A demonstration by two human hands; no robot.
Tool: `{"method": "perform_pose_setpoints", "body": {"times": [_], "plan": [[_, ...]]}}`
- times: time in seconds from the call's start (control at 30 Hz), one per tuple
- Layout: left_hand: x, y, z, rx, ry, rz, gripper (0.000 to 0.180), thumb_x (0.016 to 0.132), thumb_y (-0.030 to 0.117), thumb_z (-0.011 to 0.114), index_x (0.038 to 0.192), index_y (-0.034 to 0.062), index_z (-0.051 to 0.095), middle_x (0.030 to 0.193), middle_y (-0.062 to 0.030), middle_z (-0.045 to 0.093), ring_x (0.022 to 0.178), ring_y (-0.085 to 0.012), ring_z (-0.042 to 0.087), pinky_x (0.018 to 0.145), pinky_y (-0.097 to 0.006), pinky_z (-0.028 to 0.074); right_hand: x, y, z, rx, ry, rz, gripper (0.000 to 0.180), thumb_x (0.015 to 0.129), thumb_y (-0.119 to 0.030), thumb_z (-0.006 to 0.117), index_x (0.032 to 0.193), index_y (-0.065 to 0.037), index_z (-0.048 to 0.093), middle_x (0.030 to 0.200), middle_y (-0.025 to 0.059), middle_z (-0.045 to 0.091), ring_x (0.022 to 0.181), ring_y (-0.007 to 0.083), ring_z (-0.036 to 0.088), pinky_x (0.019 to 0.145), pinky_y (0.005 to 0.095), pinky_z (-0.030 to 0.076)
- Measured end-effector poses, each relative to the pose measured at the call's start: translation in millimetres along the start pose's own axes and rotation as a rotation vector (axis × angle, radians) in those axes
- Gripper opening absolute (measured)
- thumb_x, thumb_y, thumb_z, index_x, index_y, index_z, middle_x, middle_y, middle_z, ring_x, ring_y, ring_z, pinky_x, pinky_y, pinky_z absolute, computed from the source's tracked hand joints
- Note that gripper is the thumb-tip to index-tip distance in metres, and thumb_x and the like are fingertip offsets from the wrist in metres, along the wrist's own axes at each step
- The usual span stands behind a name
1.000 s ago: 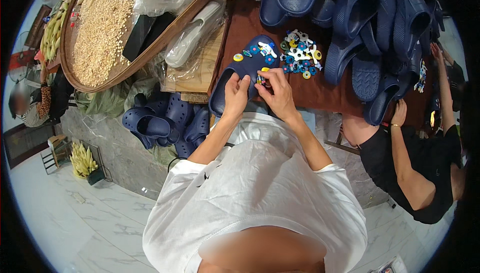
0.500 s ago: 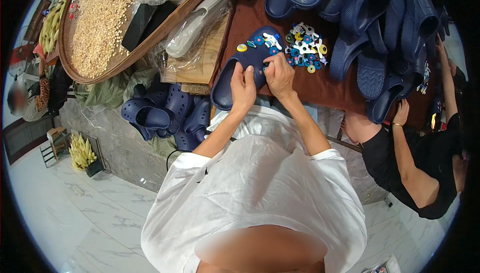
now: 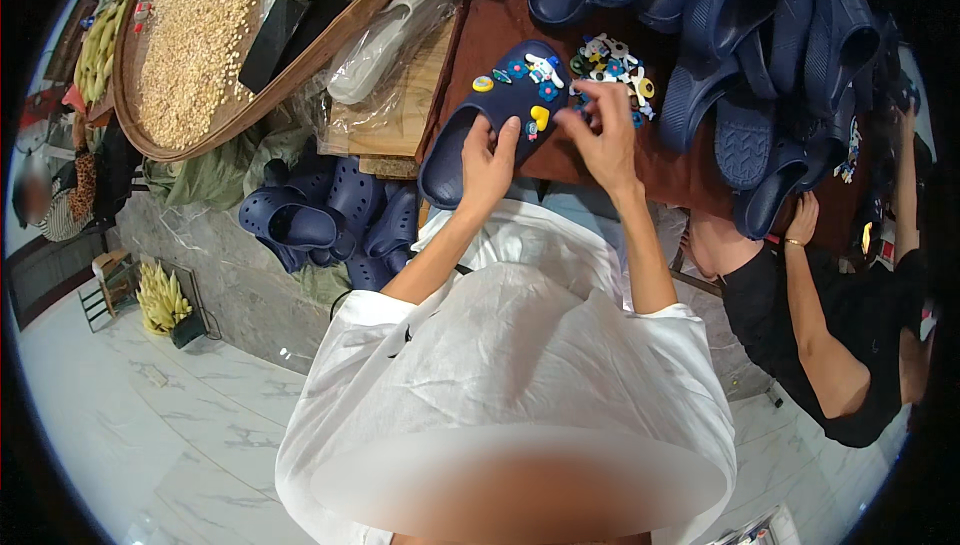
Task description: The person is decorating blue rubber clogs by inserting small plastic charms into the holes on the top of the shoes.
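A navy blue clog [image 3: 508, 101] lies tilted at the near edge of the brown-covered table. My left hand [image 3: 488, 167] grips its side at the opening, thumb on top. Colourful shoe charms sit on the clog's upper: a white figure [image 3: 543, 69], blue flowers, a round yellow one [image 3: 483, 84] and a yellow charm [image 3: 540, 115] near the right side. Just right of the clog is my right hand [image 3: 606, 140], off the shoe, fingers apart and slightly blurred, with nothing visible in it. Partly behind its fingers, a pile of loose charms [image 3: 618, 67] rests on the table.
Many navy clogs [image 3: 735, 35] are heaped at the right, and more clogs [image 3: 325, 210] hang at the left below the table. A woven tray [image 3: 270, 105] holds pale kernels. A bagged white clog [image 3: 385, 40] lies beside it. Another person's arm [image 3: 805, 295] reaches in at the right.
My right hand has come off the clog and moved right toward the charm pile, its fingers spreading. Yellow charms it covered now show on the clog. My left hand keeps its grip.
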State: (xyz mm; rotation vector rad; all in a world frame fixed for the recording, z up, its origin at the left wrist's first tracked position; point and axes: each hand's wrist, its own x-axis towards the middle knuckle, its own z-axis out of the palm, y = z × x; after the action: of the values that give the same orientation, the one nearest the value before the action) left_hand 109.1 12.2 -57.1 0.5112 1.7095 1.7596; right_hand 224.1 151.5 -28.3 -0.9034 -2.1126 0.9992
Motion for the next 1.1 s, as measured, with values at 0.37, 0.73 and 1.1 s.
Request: {"method": "perform_pose_setpoints", "body": {"times": [0.37, 0.73, 1.1], "plan": [[11, -16, -13, 0.054, -0.042, 0.023, 0.021, 0.1, 0.014, 0.057, 0.113, -0.0029, 0.058, 0.098, -0.0074, 0.067, 0.087, -0.0132, 0.062, 0.077, -0.029, 0.05, -6, 3, 19, 0.005, -0.292, -0.266, 0.038, 0.075, -0.029, 0.083, 0.107, -0.012, 0.072, 0.103, 0.0068, 0.056, 0.097, 0.0268, 0.058, 0.082, 0.038, 0.05], [7, -14, -10, 0.072, -0.088, 0.062, 0.037, 0.101, 0.022, 0.058, 0.126, -0.0049, 0.055, 0.116, -0.0132, 0.066, 0.108, -0.0182, 0.061, 0.095, -0.033, 0.047, 18, 9, 26, 0.034, 0.078, -0.047, 0.015, 0.1, -0.013, 0.054, 0.107, -0.004, 0.065, 0.096, 0.0155, 0.067, 0.088, 0.0335, 0.066, 0.075, 0.0391, 0.051], [17, 53, -24, -0.7, -0.053, -0.538, 0.035, 0.095, 0.028, 0.066, 0.12, 0.0052, 0.059, 0.114, -0.0089, 0.066, 0.108, -0.0213, 0.063, 0.095, -0.036, 0.051, 30, -8, 6, -0.196, 0.09, -0.184, 0.022, 0.091, -0.013, 0.066, 0.113, -0.008, 0.069, 0.106, 0.0136, 0.059, 0.102, 0.0315, 0.057, 0.089, 0.0417, 0.046]]}}
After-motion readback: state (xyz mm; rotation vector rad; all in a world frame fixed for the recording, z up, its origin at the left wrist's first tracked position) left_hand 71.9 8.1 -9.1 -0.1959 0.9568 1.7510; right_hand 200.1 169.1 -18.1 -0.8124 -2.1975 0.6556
